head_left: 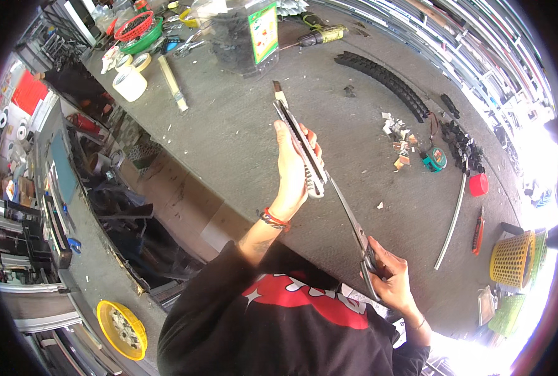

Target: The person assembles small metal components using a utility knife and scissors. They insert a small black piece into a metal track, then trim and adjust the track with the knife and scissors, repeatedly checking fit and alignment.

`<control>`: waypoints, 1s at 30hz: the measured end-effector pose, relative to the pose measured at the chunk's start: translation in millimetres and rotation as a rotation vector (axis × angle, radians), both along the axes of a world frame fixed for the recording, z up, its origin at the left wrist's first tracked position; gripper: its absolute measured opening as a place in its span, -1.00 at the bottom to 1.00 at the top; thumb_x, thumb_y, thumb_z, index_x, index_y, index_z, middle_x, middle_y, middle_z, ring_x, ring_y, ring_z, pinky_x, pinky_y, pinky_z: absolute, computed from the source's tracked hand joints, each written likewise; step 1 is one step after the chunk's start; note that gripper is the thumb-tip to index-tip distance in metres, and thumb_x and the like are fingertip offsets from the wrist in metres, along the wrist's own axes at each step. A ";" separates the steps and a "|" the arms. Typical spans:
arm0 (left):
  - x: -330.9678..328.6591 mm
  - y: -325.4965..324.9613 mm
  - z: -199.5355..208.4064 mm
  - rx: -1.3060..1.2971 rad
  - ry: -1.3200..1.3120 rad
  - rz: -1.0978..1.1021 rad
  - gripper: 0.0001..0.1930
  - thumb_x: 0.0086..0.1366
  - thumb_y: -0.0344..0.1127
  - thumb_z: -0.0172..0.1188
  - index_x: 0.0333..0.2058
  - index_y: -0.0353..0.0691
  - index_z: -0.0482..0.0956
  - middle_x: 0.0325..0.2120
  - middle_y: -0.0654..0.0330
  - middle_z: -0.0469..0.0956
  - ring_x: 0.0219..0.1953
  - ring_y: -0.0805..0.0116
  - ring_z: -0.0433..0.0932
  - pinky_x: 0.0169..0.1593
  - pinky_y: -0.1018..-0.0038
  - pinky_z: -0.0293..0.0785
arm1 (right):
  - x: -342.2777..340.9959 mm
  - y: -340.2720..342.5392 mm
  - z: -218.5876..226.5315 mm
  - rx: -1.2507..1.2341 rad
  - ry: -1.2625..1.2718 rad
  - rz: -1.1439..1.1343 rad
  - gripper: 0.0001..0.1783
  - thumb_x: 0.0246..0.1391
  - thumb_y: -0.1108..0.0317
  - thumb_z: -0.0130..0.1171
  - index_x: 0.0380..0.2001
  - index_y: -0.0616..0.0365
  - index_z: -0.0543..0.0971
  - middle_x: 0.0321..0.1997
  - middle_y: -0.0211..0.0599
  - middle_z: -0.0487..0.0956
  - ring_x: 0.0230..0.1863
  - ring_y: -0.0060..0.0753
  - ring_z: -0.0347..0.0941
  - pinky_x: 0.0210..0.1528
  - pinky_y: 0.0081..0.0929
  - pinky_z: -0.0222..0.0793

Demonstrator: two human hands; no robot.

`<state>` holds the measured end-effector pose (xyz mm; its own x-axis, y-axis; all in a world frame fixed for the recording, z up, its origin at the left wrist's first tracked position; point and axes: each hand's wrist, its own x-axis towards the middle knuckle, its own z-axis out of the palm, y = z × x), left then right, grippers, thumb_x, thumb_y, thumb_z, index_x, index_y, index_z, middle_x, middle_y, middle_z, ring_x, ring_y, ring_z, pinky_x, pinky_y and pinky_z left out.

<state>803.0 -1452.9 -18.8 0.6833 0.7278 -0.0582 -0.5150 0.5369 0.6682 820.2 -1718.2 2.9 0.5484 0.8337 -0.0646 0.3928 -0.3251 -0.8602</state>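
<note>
My left hand (293, 164) is closed around a long, narrow dark strip with pale, ribbed edges (305, 143), held slantwise above the grey worktop. Its exact kind is hard to tell. My right hand (390, 281) grips the dark handles of a pair of long-bladed scissors (349, 212). The blades point up and to the left, their tips near the lower end of the strip. Just beyond the strip's upper end shows a small brown and cream flat piece (279, 93).
A curved black ribbed strip (385, 78), a teal tape measure (434, 160) and small offcuts (401, 141) lie to the right. Farther off stand a clear tub (238, 47) and a drill (323, 36). Yellow baskets (512, 259) stand at right; a yellow bowl (142, 341) sits lower left.
</note>
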 end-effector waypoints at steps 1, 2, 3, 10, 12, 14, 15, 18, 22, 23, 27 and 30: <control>-4.3 0.8 -0.5 0.021 0.021 0.025 -0.48 0.26 0.28 -0.31 -0.39 -0.11 0.29 -0.60 0.33 0.26 -0.62 0.51 0.33 -0.61 0.58 0.29 | -5.1 2.6 -1.4 -0.034 0.018 0.006 -0.28 -0.28 0.63 0.17 0.10 0.20 0.32 -0.49 -0.27 0.44 -0.57 -0.68 0.20 -0.48 -0.71 0.17; -8.0 1.9 -1.2 0.035 0.031 0.048 -0.48 0.25 0.28 -0.30 -0.38 -0.11 0.29 -0.58 0.34 0.27 -0.61 0.53 0.34 -0.60 0.59 0.30 | -9.4 4.7 -2.7 -0.034 0.011 0.017 -0.28 -0.28 0.63 0.17 0.10 0.20 0.32 -0.48 -0.26 0.44 -0.56 -0.69 0.21 -0.47 -0.72 0.17; -11.1 3.7 -1.9 0.053 0.052 0.076 -0.48 0.25 0.28 -0.28 -0.37 -0.11 0.28 -0.57 0.34 0.27 -0.60 0.54 0.34 -0.60 0.60 0.31 | -12.8 6.6 -3.7 -0.056 0.023 0.024 -0.28 -0.28 0.63 0.17 0.11 0.20 0.32 -0.47 -0.26 0.45 -0.55 -0.69 0.22 -0.46 -0.72 0.17; -28.7 6.8 -8.9 0.137 0.134 0.182 -0.55 0.24 0.21 -0.14 -0.35 -0.12 0.28 -0.54 0.34 0.28 -0.58 0.58 0.35 -0.57 0.63 0.34 | -29.4 14.6 -5.6 -0.082 0.044 0.034 -0.28 -0.25 0.66 0.13 0.12 0.17 0.30 -0.40 -0.21 0.48 -0.44 -0.65 0.30 -0.38 -0.70 0.25; -34.1 5.3 -11.8 0.214 0.158 0.167 -0.56 0.25 0.19 -0.12 -0.35 -0.12 0.28 -0.55 0.33 0.28 -0.57 0.58 0.35 -0.57 0.63 0.33 | -33.5 13.6 -1.5 -0.092 0.020 0.036 -0.28 -0.23 0.65 0.14 0.12 0.17 0.29 -0.36 -0.17 0.49 -0.40 -0.63 0.34 -0.35 -0.68 0.27; -37.1 4.3 -15.1 0.245 0.175 0.171 -0.58 0.25 0.17 -0.10 -0.36 -0.12 0.29 -0.55 0.33 0.29 -0.57 0.57 0.34 -0.57 0.62 0.33 | -39.2 12.5 2.8 -0.131 0.015 0.005 -0.29 -0.21 0.63 0.16 0.13 0.17 0.29 -0.33 -0.14 0.50 -0.37 -0.60 0.37 -0.33 -0.64 0.29; -37.4 4.0 -17.0 0.255 0.190 0.167 -0.58 0.25 0.16 -0.09 -0.36 -0.12 0.30 -0.56 0.33 0.30 -0.58 0.57 0.34 -0.57 0.61 0.33 | -42.7 12.7 3.9 -0.151 0.012 -0.021 -0.29 -0.20 0.61 0.17 0.13 0.17 0.28 -0.31 -0.13 0.51 -0.37 -0.57 0.39 -0.31 -0.62 0.31; -34.9 3.0 -25.0 0.206 0.159 0.201 -0.58 0.28 0.12 -0.11 -0.41 -0.16 0.28 -0.60 0.35 0.26 -0.59 0.61 0.29 -0.50 0.65 0.29 | -54.9 14.3 1.5 -0.108 -0.070 -0.071 -0.30 -0.17 0.56 0.21 0.13 0.18 0.27 -0.27 -0.09 0.51 -0.36 -0.46 0.43 -0.28 -0.56 0.34; -29.1 -1.6 -39.8 0.085 0.205 0.276 -0.58 0.26 0.14 -0.09 -0.42 -0.16 0.29 -0.59 0.33 0.27 -0.54 0.58 0.29 -0.45 0.62 0.30 | -66.4 14.3 -11.5 -0.139 -0.047 -0.133 -0.30 -0.16 0.52 0.23 0.13 0.20 0.26 -0.26 -0.05 0.50 -0.36 -0.35 0.47 -0.25 -0.50 0.37; -29.2 -3.5 -43.4 0.078 0.192 0.300 -0.56 0.25 0.16 -0.08 -0.41 -0.16 0.30 -0.58 0.32 0.29 -0.55 0.57 0.30 -0.47 0.61 0.31 | -68.0 14.1 -16.0 -0.101 -0.047 -0.147 -0.30 -0.17 0.52 0.24 0.12 0.21 0.27 -0.28 -0.03 0.50 -0.35 -0.36 0.46 -0.24 -0.50 0.36; -30.7 -1.9 -51.3 0.060 0.192 0.252 -0.57 0.26 0.13 -0.10 -0.42 -0.17 0.31 -0.61 0.29 0.30 -0.61 0.53 0.33 -0.54 0.56 0.35 | -70.1 13.8 -33.0 -0.073 0.024 -0.183 -0.30 -0.19 0.52 0.25 0.11 0.20 0.29 -0.37 -0.06 0.50 -0.40 -0.43 0.43 -0.29 -0.56 0.33; -31.2 -0.7 -51.1 0.050 0.193 0.214 -0.59 0.28 0.11 -0.14 -0.43 -0.17 0.31 -0.65 0.29 0.31 -0.66 0.50 0.34 -0.58 0.53 0.37 | -71.5 14.1 -41.4 -0.059 0.030 -0.174 -0.31 -0.15 0.52 0.23 0.13 0.18 0.28 -0.34 -0.17 0.52 -0.39 -0.56 0.39 -0.30 -0.62 0.30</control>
